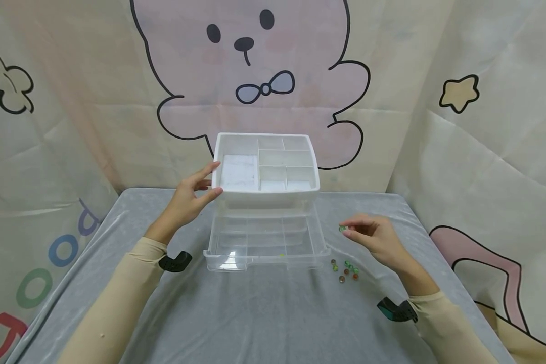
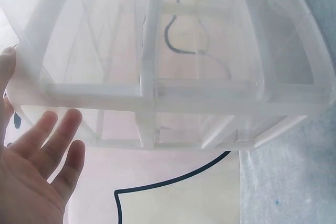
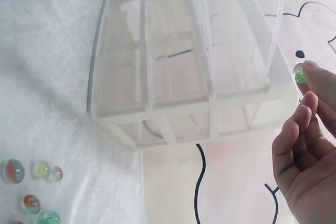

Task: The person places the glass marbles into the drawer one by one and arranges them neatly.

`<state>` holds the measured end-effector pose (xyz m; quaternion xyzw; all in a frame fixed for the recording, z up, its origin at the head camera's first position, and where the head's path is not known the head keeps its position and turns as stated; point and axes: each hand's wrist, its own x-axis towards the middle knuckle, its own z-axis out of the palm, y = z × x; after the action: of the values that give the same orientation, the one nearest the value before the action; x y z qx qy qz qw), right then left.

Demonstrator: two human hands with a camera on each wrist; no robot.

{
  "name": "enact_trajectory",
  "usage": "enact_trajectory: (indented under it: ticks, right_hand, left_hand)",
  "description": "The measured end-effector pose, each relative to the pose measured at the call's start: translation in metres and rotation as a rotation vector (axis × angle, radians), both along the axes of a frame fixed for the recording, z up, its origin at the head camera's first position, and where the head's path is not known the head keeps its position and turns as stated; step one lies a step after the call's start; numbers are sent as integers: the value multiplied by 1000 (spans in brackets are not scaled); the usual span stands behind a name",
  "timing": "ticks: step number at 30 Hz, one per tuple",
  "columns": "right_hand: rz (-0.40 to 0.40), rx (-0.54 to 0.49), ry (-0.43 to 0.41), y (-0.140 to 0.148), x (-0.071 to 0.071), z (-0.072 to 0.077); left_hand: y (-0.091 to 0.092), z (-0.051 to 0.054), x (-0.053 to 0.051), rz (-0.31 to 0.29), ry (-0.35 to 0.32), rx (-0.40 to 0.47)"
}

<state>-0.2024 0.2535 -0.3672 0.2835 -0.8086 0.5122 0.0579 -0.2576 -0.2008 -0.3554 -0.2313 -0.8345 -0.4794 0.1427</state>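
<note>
A clear plastic drawer box [image 3: 176, 109] with a white compartment tray [image 1: 236, 189] on top stands on the cloth. Below the tray, a transparent divided drawer [image 1: 266, 264] is pulled out towards me, with a tiny yellow-green spot near its front. My left hand [image 1: 186, 202] touches the tray's left rim with thumb and index finger; in the left wrist view its other fingers [image 2: 68, 124] lie loosely beside the box. To the right of the drawer, my right hand [image 1: 379, 237] pinches a green marble [image 3: 300, 74] between thumb and fingertip, above the table and apart from the box.
Several loose glass marbles, among them a brownish one [image 1: 342, 279], lie right of the drawer's front corner. Grey cloth [image 1: 264, 323] covers the table. A printed fabric backdrop [image 1: 391, 50] rises behind it and at both sides.
</note>
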Motion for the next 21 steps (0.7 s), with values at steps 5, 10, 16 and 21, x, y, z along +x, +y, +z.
enact_trajectory:
  ticks: [5, 10, 16, 21]
  right_hand:
    - [16, -25, 10, -14, 0, 11]
    - [47, -17, 51, -27, -2, 16]
    - [93, -9, 104, -40, -4, 17]
    - [116, -9, 121, -49, -5, 19]
  left_hand:
    - [1, 1, 0, 4, -10, -1]
    - [1, 1, 1, -5, -16, -1]
    - [0, 0, 0, 6, -8, -12]
    - [-1, 0, 0, 12, -10, -14]
